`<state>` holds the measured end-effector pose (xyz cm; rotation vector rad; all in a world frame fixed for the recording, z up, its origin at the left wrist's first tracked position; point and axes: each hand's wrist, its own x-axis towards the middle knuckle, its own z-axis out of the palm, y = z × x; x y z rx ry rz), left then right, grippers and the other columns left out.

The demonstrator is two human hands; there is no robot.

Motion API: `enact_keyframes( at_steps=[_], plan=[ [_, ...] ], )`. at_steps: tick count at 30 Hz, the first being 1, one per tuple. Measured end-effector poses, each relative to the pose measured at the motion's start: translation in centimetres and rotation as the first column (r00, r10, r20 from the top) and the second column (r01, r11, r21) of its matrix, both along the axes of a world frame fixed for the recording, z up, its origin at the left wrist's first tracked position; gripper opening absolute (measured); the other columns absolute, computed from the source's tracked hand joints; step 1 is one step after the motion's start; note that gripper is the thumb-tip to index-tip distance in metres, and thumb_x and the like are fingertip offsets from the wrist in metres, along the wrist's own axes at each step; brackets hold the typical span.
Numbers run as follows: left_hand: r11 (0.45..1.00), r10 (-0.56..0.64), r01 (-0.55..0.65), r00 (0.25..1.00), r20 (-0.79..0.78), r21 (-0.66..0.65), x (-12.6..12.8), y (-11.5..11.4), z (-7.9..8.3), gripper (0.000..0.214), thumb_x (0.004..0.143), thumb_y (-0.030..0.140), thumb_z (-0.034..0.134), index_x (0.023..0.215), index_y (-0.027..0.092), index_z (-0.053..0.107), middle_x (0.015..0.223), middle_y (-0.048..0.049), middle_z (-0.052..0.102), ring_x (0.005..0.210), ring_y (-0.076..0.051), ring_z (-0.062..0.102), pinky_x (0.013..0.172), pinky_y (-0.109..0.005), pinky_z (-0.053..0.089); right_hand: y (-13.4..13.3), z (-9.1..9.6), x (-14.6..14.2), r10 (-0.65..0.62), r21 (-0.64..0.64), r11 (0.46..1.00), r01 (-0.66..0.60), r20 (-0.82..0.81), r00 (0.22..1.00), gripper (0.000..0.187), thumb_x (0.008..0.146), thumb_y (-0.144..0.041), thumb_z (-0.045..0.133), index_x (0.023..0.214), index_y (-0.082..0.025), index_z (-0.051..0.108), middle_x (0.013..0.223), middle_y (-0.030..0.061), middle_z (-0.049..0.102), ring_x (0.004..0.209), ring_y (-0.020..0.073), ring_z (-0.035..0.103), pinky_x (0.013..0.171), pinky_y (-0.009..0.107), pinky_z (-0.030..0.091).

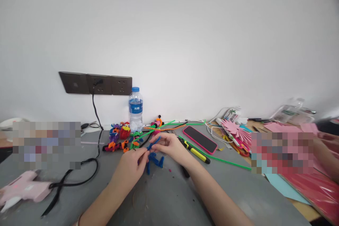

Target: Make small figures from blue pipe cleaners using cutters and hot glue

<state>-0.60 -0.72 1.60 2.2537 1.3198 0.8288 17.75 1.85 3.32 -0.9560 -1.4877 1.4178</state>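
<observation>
Both hands meet at the middle of the grey tabletop (227, 194), and here's the grip: the left hand (136, 159) has its fingertips drawn together at the blue fuzzy stem piece (157, 161), while the right hand (169, 145) pinches its upper strand between thumb and finger. No gap to speak of in either pinch. The piece's bent lower limbs hang just below the fingers, over the table.

Just beyond, a crowd of colour! A red fuzzy figure (125, 131) and a purple-and-orange one (114, 137) gather left of the hands, with a water bottle (136, 111) upright behind them, near the wall (185, 42). To the right, a yellow-and-black tool (197, 153) lies slantwise beside a long green stem (227, 162), and a pink-edged phone (200, 139) rests face up farther back.

Swing to the near left: a pale pink glue gun (28, 188) lies on the grey, a loose black cord (92, 180) looping beside it. Up on the plain pale wall, a dark socket panel (99, 85) takes a plug.

Far right, wood shows under a pink paper fan (237, 130) and a glossy red sheet (317, 192), and another person's hand (329, 143) reaches in at the edge; pixelation hides some of the clutter there.
</observation>
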Motion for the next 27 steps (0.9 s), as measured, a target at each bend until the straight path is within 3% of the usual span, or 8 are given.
enact_keyframes(
  at_steps=[9,14,20,27],
  plan=[
    [1.000,0.014,-0.014,1.000,-0.007,0.001,0.1,0.1,0.1,0.032,0.092,0.028,0.041,0.073,0.017,0.065,0.061,-0.0049,0.067,0.053,-0.018,0.059,0.053,-0.025,0.036,0.0,0.0,-0.1,0.005,0.025,1.000,-0.005,-0.010,1.000,0.025,0.069,-0.036,0.080,0.079,-0.017,0.067,0.065,-0.0011,0.068,0.063,0.0146,0.067,0.065,0.026,0.052],
    [0.998,0.054,-0.045,0.981,0.189,-0.053,0.2,0.2,-0.3,0.021,0.087,0.033,0.053,0.084,0.019,0.069,0.063,-0.0043,0.070,0.055,-0.019,0.064,0.054,-0.025,0.041,0.1,-0.3,-0.3,-0.036,0.016,0.999,0.037,-0.023,0.999,0.029,0.066,-0.040,0.081,0.073,-0.017,0.065,0.062,-0.0019,0.066,0.060,0.0135,0.065,0.063,0.026,0.051],
    [0.955,0.115,0.066,0.816,0.566,-0.289,0.4,0.4,-0.4,0.015,0.083,0.034,0.061,0.085,0.020,0.067,0.079,-0.0064,0.077,0.073,-0.021,0.072,0.064,-0.024,0.052,0.0,-0.3,-0.6,-0.038,0.020,0.999,0.038,-0.015,0.999,0.034,0.064,-0.044,0.082,0.071,-0.017,0.063,0.062,-0.0023,0.065,0.057,0.0135,0.064,0.062,0.027,0.052],
    [0.923,0.197,0.098,0.710,0.676,-0.372,0.2,0.7,-0.6,0.017,0.078,0.036,0.068,0.080,0.018,0.067,0.078,-0.0070,0.078,0.074,-0.021,0.073,0.063,-0.024,0.052,-0.1,-0.3,-1.1,-0.097,0.101,0.990,0.094,0.025,0.995,0.035,0.070,-0.048,0.077,0.074,-0.018,0.060,0.065,-0.0021,0.062,0.057,0.0126,0.059,0.058,0.025,0.046]
  ],
)
